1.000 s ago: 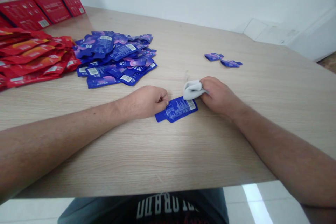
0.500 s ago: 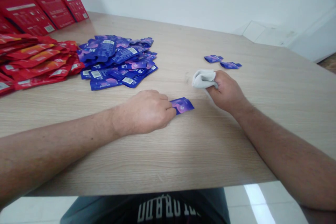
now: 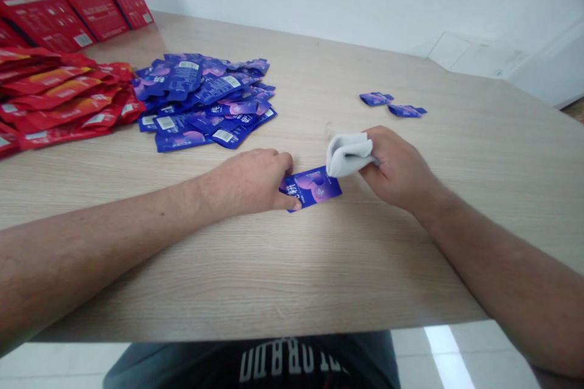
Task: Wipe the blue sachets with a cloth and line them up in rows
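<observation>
A blue and purple sachet [image 3: 314,187] lies on the wooden table with its printed face up. My left hand [image 3: 260,182] grips its left end, the thumb on the near edge and the fingers at the far edge. In my right hand [image 3: 396,164] is a folded white cloth [image 3: 349,152], pinched between thumb and fingers. The cloth's lower edge overlaps the sachet's far right corner; whether it touches I cannot tell.
A heap of blue sachets [image 3: 205,103] lies left of centre, beside a stack of red pouches [image 3: 64,97]. Red boxes [image 3: 95,9] stand behind them at the wall. Two blue sachets [image 3: 376,99] rest at the back right. The table's front edge [image 3: 274,340] runs before my lap.
My left hand has opened wider around the sachet, so more of its printed face shows. My right hand has brought the cloth down and slightly left, over the sachet's right end.
</observation>
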{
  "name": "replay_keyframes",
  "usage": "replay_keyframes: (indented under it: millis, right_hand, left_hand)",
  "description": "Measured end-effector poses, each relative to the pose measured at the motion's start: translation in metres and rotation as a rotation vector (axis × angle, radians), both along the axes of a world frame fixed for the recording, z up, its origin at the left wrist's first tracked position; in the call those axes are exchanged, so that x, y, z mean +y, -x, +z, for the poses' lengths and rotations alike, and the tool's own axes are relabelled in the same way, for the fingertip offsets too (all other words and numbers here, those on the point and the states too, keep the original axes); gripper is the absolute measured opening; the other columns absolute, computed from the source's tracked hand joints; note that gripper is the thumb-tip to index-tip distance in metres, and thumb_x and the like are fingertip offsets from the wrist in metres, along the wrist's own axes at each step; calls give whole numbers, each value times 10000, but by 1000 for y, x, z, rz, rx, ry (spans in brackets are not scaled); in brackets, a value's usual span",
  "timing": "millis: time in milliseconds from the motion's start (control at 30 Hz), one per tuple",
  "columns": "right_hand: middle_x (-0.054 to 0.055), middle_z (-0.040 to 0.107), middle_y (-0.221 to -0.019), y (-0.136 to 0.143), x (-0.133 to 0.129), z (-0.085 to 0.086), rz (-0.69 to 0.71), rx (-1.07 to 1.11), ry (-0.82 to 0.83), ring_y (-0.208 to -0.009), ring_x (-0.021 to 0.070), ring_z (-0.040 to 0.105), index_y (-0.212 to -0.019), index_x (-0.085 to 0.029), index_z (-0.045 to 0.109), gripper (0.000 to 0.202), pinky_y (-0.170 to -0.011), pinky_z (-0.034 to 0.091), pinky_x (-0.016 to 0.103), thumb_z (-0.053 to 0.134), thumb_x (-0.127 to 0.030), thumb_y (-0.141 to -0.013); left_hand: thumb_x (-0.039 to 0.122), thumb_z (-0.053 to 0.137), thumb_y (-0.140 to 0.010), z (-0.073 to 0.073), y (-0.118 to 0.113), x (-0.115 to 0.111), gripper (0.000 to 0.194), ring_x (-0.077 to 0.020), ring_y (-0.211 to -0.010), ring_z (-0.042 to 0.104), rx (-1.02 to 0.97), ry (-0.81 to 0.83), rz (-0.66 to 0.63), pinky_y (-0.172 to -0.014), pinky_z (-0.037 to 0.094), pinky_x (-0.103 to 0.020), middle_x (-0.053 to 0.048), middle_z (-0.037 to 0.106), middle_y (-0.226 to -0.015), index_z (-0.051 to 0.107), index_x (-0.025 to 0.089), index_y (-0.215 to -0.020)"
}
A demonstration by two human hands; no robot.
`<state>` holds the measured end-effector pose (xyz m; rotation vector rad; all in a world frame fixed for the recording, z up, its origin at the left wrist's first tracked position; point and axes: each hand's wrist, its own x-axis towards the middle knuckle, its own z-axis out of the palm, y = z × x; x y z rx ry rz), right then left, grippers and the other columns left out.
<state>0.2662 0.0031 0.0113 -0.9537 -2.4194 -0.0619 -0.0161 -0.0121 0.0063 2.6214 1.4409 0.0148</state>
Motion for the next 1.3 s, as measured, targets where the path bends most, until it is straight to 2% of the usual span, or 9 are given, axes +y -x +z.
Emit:
replay_keyframes:
  millis: [167, 333, 467, 733, 900, 1033, 1133, 1300]
  right_hand:
    - [119, 639, -1087, 20, -15, -8, 171, -192, 62, -1043, 286, 571, -1041, -192, 595, 301, -942, 483, 428, 535, -53, -781]
    - [111, 626, -1040, 19, -10, -14, 148, -222, 93, -999, 272, 557, -1021, -180, 590, 292, -919, 476, 401, 526, -37, -774]
    - [105, 628, -1018, 16, -8, -13, 160, -247, 92, -974, 267, 555, -1025, -183, 584, 301, -900, 469, 392, 526, -34, -769]
    - [102, 629, -1007, 14, -7, -15, 138, -219, 116, -969, 269, 566, -1007, -196, 575, 275, -897, 484, 398, 537, -52, -776]
    - [111, 638, -1068, 8, -4, -9, 97, -155, 91, -1019, 280, 579, -1006, -211, 572, 296, -910, 492, 416, 532, -44, -765]
    - [136, 632, -1089, 14, -10, -6, 56, -105, 38, -1039, 299, 575, -1026, -192, 594, 247, -913, 496, 444, 543, -81, -811]
    - [135, 640, -1067, 30, -20, -10, 96, -160, -2, -1015, 295, 564, -1044, -177, 633, 233, -919, 490, 451, 544, -91, -847]
    - [101, 665, -1104, 45, -27, -13, 320, -270, -8, -1043, 258, 566, -1120, -194, 678, 262, -959, 477, 408, 499, -112, -947]
  left_hand:
    - [684, 700, -674, 5, -5, 4, 559, -226, -772, 634, -3, 177, 103, -628, 372, -304, -52, 727, -882, 684, 230, -1000]
    - [652, 689, -687, 15, -8, 4, 472, -195, -662, 585, 22, 248, 108, -585, 330, -305, -17, 677, -722, 692, 225, -888]
    - [617, 654, -740, 13, -4, 7, 389, -160, -566, 525, 11, 307, 54, -558, 297, -306, 17, 603, -590, 678, 230, -773]
    - [343, 527, -863, 13, 11, 12, 205, -125, -582, 529, -130, 315, -99, -588, 345, -270, 41, 624, -630, 684, 229, -795]
    - [323, 536, -867, 11, 11, 13, 193, -129, -582, 545, -107, 286, -142, -575, 340, -265, 33, 633, -633, 687, 223, -799]
    - [323, 562, -851, 9, 7, 12, 175, -135, -617, 568, -83, 261, -131, -574, 339, -259, 24, 680, -690, 710, 230, -840]
    - [340, 554, -852, 8, 3, 10, 198, -141, -626, 575, -70, 245, -101, -579, 343, -259, 15, 690, -695, 716, 226, -837]
    - [334, 529, -851, 4, 3, 11, 212, -143, -622, 571, -88, 224, -111, -580, 347, -265, 13, 695, -703, 715, 233, -839]
